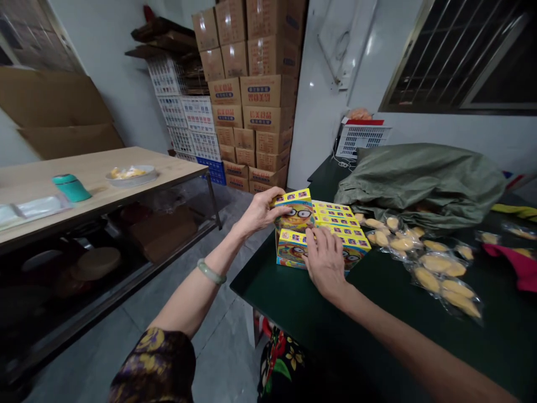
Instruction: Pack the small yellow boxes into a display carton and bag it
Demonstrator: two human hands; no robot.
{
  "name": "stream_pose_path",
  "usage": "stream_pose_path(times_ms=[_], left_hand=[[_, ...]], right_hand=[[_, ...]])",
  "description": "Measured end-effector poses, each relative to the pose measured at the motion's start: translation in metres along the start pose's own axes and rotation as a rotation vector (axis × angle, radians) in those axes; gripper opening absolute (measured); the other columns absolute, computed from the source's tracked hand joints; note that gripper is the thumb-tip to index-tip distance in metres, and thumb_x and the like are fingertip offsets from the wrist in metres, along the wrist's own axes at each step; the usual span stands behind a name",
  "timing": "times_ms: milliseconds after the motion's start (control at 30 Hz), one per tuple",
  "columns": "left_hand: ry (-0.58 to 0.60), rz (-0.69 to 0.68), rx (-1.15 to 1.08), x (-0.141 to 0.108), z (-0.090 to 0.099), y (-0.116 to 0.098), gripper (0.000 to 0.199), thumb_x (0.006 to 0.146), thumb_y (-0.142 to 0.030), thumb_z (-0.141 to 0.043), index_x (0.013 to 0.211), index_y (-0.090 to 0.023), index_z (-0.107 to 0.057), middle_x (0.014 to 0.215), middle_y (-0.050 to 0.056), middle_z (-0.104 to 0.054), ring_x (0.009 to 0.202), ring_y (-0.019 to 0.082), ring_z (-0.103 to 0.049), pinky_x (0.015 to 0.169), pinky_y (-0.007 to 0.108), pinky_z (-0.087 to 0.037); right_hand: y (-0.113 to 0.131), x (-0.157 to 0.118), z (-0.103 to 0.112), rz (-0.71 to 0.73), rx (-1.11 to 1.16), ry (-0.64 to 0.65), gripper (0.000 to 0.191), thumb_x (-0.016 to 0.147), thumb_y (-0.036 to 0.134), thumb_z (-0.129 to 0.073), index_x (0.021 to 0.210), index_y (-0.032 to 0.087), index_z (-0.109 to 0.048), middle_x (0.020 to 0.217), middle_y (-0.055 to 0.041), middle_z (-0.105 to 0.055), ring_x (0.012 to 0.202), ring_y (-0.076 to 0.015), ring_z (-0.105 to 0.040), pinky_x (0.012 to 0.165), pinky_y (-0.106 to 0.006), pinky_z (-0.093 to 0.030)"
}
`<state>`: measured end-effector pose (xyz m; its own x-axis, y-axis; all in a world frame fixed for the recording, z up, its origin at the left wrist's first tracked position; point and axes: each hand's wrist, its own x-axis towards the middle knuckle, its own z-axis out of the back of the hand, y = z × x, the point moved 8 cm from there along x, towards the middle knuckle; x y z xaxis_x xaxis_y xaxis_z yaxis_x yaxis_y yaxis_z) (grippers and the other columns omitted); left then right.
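Note:
My left hand (260, 212) grips a yellow printed box (294, 217) by its upper side, holding it tilted at the left end of a group of matching boxes. These boxes (335, 224) stand stacked on a dark green table (268, 285), each printed with a cartoon face in glasses. My right hand (325, 260) lies over the front edge of the stack, fingers curled onto the yellow top. A pale green bangle (211, 272) circles my left wrist. Sealed plastic packets of yellow food pieces (440, 274) lie to the right of the boxes.
A green cloth sack (419, 184) sits behind the packets, and a red cloth (514, 263) lies at the right. A wooden table (100, 173) with a teal cup and bowl stands left. Stacked cartons (251, 101) and white crates (184, 117) line the back wall.

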<state>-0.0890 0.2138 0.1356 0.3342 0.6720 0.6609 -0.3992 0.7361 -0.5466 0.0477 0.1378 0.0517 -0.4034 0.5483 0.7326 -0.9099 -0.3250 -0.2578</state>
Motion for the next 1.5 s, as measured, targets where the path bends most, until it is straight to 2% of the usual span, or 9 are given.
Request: stream_pose_path(times_ms=[267, 433, 533, 633, 767, 967, 1233, 1367, 1500], left_hand=[[0.101, -0.108, 0.107, -0.005, -0.033, -0.008, 0.024, 0.080, -0.030, -0.065, 0.098, -0.015, -0.059, 0.093, 0.006, -0.064, 0.083, 0.016, -0.059, 0.076, 0.029, -0.047], [0.081, -0.056, 0.138, -0.004, -0.049, -0.005, 0.022, 0.082, -0.032, -0.060, 0.096, -0.017, -0.055, 0.094, 0.006, -0.061, 0.084, 0.017, -0.057, 0.077, 0.031, -0.047], [0.192, 0.015, 0.295, -0.008, -0.061, 0.000, 0.024, 0.083, -0.034, -0.054, 0.097, -0.015, -0.054, 0.095, 0.009, -0.060, 0.087, 0.021, -0.056, 0.078, 0.036, -0.047], [0.320, 0.024, 0.558, -0.013, -0.068, -0.004, 0.044, 0.087, -0.049, -0.045, 0.110, -0.012, -0.053, 0.117, 0.019, -0.056, 0.111, 0.033, -0.049, 0.086, 0.049, -0.043], [0.437, -0.049, 0.762, -0.014, -0.076, -0.012, 0.096, 0.074, -0.077, -0.042, 0.141, -0.010, -0.029, 0.149, 0.024, -0.028, 0.138, 0.045, -0.014, 0.097, 0.067, -0.028], [0.670, 0.002, 0.825, -0.011, -0.098, 0.009, 0.111, 0.063, -0.084, -0.047, 0.140, -0.005, -0.032, 0.147, 0.028, -0.029, 0.136, 0.048, -0.021, 0.099, 0.070, -0.023], [0.615, 0.112, 0.756, -0.009, -0.098, 0.020, 0.101, 0.068, -0.072, -0.056, 0.141, -0.008, -0.030, 0.150, 0.025, -0.025, 0.139, 0.045, -0.018, 0.096, 0.064, -0.036], [0.494, 0.139, 0.616, -0.010, -0.095, 0.031, 0.110, 0.059, -0.070, -0.066, 0.140, -0.005, -0.030, 0.150, 0.027, -0.025, 0.141, 0.043, -0.016, 0.104, 0.058, -0.034], [0.420, 0.178, 0.587, -0.008, -0.094, 0.039, 0.121, 0.048, -0.070, -0.072, 0.138, -0.001, -0.030, 0.148, 0.030, -0.026, 0.140, 0.045, -0.017, 0.112, 0.057, -0.023]], right_hand=[[-0.048, -0.027, -0.001, -0.075, 0.013, 0.017, 0.056, 0.084, 0.029, -0.058, 0.130, -0.001, -0.046, 0.135, -0.0281, -0.046, 0.128, -0.0381, -0.038, 0.101, -0.050, -0.033], [-0.053, -0.025, -0.013, -0.067, -0.008, 0.117, 0.057, 0.084, 0.025, -0.053, 0.131, -0.005, -0.044, 0.138, -0.0310, -0.042, 0.128, -0.0400, -0.039, 0.103, -0.052, -0.031], [-0.052, -0.024, -0.018, -0.098, 0.004, 0.178, 0.057, 0.084, 0.022, -0.050, 0.133, -0.006, -0.042, 0.141, -0.0321, -0.037, 0.130, -0.0408, -0.036, 0.104, -0.053, -0.029], [-0.052, -0.023, -0.021, -0.103, 0.025, 0.218, 0.062, 0.083, 0.024, -0.053, 0.136, -0.005, -0.039, 0.143, -0.0322, -0.035, 0.132, -0.0414, -0.035, 0.105, -0.054, -0.027], [-0.053, -0.021, -0.024, -0.092, 0.011, 0.251, 0.068, 0.079, 0.026, -0.061, 0.135, -0.007, -0.040, 0.144, -0.0331, -0.033, 0.132, -0.0428, -0.035, 0.107, -0.054, -0.025], [-0.055, -0.014, -0.027, -0.088, 0.013, 0.320, 0.075, 0.077, 0.032, -0.068, 0.137, -0.003, -0.040, 0.145, -0.0301, -0.032, 0.132, -0.0417, -0.035, 0.106, -0.053, -0.028], [-0.063, -0.009, -0.031, -0.023, 0.177, 0.355, 0.074, 0.078, 0.040, -0.064, 0.135, -0.001, -0.043, 0.144, -0.0275, -0.037, 0.134, -0.0381, -0.035, 0.107, -0.053, -0.030], [-0.110, 0.006, -0.029, -0.154, 0.419, 0.294, 0.065, 0.089, 0.046, -0.042, 0.138, 0.003, -0.040, 0.143, -0.0218, -0.041, 0.135, -0.0297, -0.036, 0.108, -0.047, -0.034], [-0.154, 0.030, -0.034, -0.377, 0.317, 0.296, 0.062, 0.096, 0.044, -0.023, 0.144, 0.005, -0.033, 0.150, -0.0204, -0.031, 0.140, -0.0310, -0.025, 0.106, -0.050, -0.034]])
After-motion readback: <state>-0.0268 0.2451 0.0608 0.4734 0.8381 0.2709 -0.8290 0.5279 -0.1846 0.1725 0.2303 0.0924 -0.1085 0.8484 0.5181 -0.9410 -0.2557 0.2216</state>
